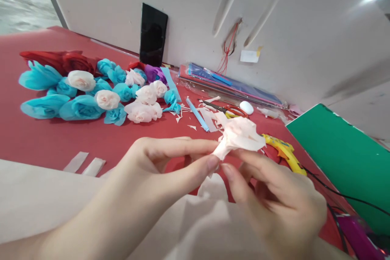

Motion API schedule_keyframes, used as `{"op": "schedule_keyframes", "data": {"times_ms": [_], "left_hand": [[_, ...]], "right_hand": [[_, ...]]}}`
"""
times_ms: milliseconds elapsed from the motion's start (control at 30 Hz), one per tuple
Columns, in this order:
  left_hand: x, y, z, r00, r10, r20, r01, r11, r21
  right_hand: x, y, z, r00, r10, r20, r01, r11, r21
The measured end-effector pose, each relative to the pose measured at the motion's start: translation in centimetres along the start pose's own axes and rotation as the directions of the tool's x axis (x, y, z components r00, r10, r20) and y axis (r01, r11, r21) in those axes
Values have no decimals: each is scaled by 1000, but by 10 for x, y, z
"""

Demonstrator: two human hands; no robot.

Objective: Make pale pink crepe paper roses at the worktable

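Observation:
A pale pink paper flower (239,132) is held up in the middle of the view, its narrow base pointing down and left. My left hand (173,166) pinches that base between thumb and fingers. On the other side, my right hand (271,191) has its fingertips against the flower's underside and its thumb near the base. A pale paper petal (213,187) shows just below the fingertips. Large sheets of white paper (39,195) spread across the front, partly under my arms.
Blue paper roses (82,107), with white, red and purple ones, lie at the left. Behind my hands are paper scraps, a light blue stick (197,114) and scissors (236,110). A yellow glue gun (284,150) with a black cable lies right, beside a green board (344,158). A dark phone (153,34) leans at the back.

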State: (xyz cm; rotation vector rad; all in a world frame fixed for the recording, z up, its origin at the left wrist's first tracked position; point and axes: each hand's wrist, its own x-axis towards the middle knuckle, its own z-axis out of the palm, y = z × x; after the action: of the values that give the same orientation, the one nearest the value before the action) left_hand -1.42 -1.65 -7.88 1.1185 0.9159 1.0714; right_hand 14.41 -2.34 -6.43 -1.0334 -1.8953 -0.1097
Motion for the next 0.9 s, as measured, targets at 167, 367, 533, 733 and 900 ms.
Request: {"op": "schedule_keyframes", "data": {"times_ms": [167, 367, 533, 733, 900], "left_hand": [[-1, 1, 1, 1000, 0, -4, 0, 999, 36], [-1, -2, 3, 1000, -6, -3, 6, 1000, 10], [0, -2, 4, 1000, 23, 9, -23, 999, 28], [-3, -2, 4, 996, 85, -14, -84, 996, 38], [-4, -4, 5, 995, 87, -51, -85, 995, 48]], "right_hand": [[-6, 1, 1, 994, 105, -24, -103, 991, 85], [-18, 1, 3, 987, 124, -98, -112, 986, 124], [-15, 0, 7, 978, 106, -182, -83, 988, 129], [-17, 0, 9, 977, 138, -160, -122, 987, 109], [-22, -2, 11, 971, 170, -171, -151, 981, 120]]}}
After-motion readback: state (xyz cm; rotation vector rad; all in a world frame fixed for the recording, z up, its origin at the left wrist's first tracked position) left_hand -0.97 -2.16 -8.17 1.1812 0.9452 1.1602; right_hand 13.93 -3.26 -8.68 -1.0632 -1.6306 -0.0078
